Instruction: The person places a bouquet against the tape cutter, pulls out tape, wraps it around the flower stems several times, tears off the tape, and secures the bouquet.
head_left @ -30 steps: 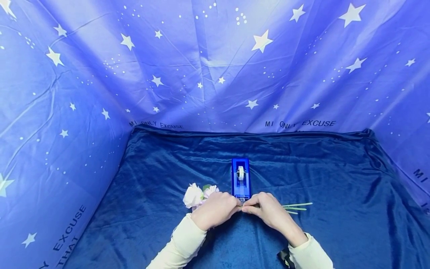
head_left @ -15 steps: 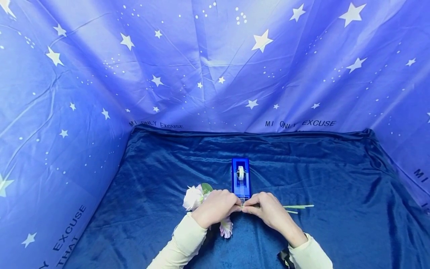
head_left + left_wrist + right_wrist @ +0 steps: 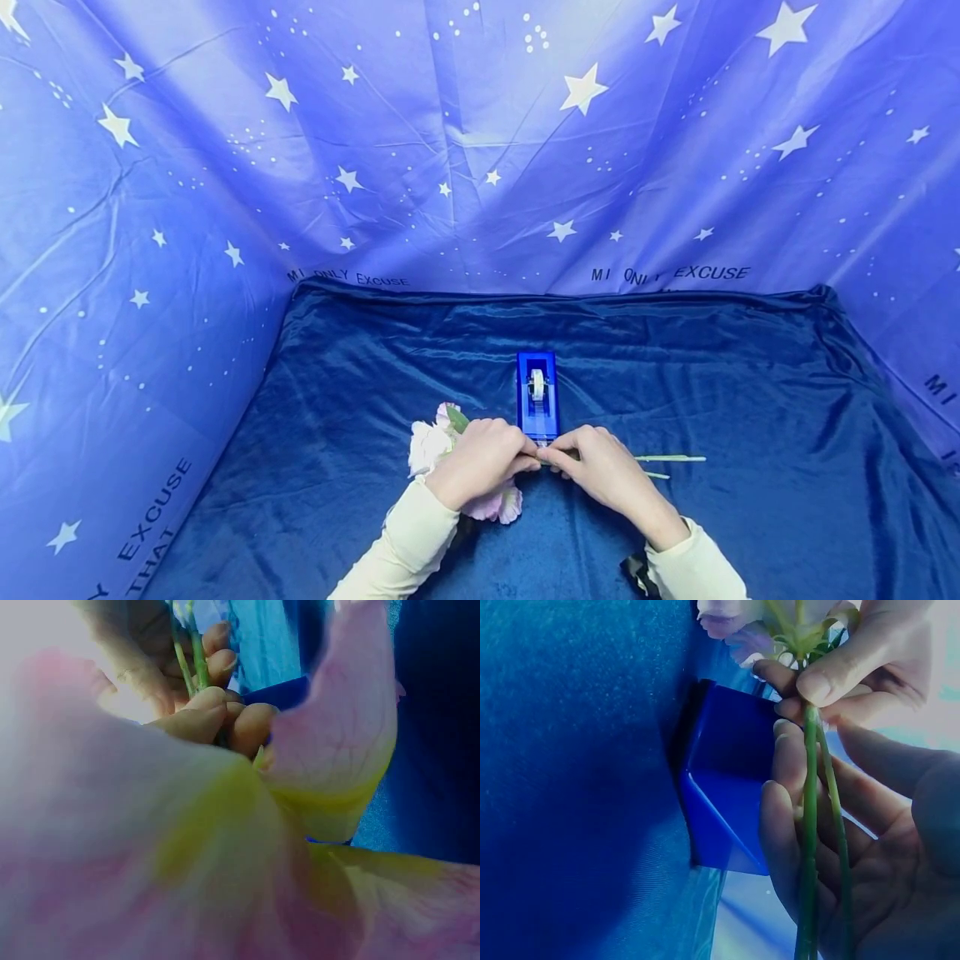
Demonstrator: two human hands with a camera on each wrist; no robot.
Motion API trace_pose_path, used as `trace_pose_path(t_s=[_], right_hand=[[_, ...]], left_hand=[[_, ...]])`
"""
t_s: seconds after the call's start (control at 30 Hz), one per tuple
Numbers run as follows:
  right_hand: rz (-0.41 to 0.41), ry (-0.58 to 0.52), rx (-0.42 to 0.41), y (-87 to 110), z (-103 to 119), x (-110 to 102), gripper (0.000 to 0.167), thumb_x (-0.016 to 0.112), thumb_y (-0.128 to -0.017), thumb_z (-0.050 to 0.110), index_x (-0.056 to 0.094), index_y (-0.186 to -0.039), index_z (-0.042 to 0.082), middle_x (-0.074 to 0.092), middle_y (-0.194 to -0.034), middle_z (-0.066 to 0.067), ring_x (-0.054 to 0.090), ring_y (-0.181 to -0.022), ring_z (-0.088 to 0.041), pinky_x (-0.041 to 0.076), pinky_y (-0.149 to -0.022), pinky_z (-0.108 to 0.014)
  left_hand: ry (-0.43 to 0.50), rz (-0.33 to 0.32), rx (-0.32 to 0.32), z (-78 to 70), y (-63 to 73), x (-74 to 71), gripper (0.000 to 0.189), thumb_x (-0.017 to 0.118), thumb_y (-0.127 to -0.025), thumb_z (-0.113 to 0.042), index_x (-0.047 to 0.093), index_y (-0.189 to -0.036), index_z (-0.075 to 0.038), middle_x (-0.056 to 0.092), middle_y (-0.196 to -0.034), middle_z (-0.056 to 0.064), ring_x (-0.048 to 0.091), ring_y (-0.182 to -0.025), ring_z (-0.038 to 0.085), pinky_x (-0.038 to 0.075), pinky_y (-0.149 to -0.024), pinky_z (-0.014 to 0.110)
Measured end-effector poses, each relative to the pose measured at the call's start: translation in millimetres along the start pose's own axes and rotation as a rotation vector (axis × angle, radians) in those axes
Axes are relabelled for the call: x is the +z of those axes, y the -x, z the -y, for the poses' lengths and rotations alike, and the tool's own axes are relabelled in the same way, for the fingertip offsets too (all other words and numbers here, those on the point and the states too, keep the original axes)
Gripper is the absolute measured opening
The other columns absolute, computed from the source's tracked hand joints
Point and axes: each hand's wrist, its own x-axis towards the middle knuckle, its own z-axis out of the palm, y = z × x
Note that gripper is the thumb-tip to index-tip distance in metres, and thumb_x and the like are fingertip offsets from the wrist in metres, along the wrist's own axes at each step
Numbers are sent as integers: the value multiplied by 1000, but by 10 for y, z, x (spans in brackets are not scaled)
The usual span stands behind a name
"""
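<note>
In the head view a small bunch of flowers, white (image 3: 431, 448) and pink (image 3: 501, 505), shows around my left hand (image 3: 486, 460), whose thumb and fingers pinch the green stems (image 3: 810, 817). Right beside it, my right hand (image 3: 602, 468) has its fingers curled at the same stems, whose ends (image 3: 671, 457) stick out to the right. A blue tape dispenser (image 3: 537, 417) with a white tape roll (image 3: 537, 385) stands just beyond both hands. A short clear strip shows between its front and the fingertips. Large petals (image 3: 112, 847) hide much of the left wrist view.
Dark blue velvety cloth (image 3: 750, 400) covers the table, with wrinkles across it. Purple-blue curtains (image 3: 480, 150) with white stars hang at the back and sides. Something black (image 3: 636, 575) sits by the right sleeve.
The bunch has turned in the hands: pink petals now show below the left hand, and the leaf and white flower have shifted. The stem ends have changed their spread. Both hands stay nearly in place.
</note>
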Motion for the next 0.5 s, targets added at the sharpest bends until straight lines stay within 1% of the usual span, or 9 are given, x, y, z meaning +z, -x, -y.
trace_pose_path(t_s=[0.1, 0.23, 0.5], right_hand=[[-14, 19, 31, 2, 35, -6, 31, 63, -96, 32, 72, -70, 19, 64, -60, 10, 52, -54, 1, 41, -55, -23], [-36, 41, 60, 2, 67, -2, 33, 64, -96, 30, 70, -65, 19, 62, -58, 10, 52, -53, 0, 42, -56, -24], [-111, 107, 98, -12, 118, 38, 35, 69, -93, 31, 68, -59, 22, 50, -49, 18, 45, -47, -3, 36, -48, -25]], left_hand=[[18, -17, 0, 4, -1, -1, 12, 70, -91, -35, 79, -95, -28, 72, -80, -15, 60, -63, 0, 48, -58, 20], [40, -26, -6, 5, -3, 6, 12, 71, -90, -35, 80, -93, -28, 73, -81, -14, 62, -64, 0, 48, -57, 20], [35, -61, 10, 13, 6, 12, 10, 72, -89, -36, 79, -89, -30, 72, -76, -16, 58, -60, -2, 47, -57, 20]])
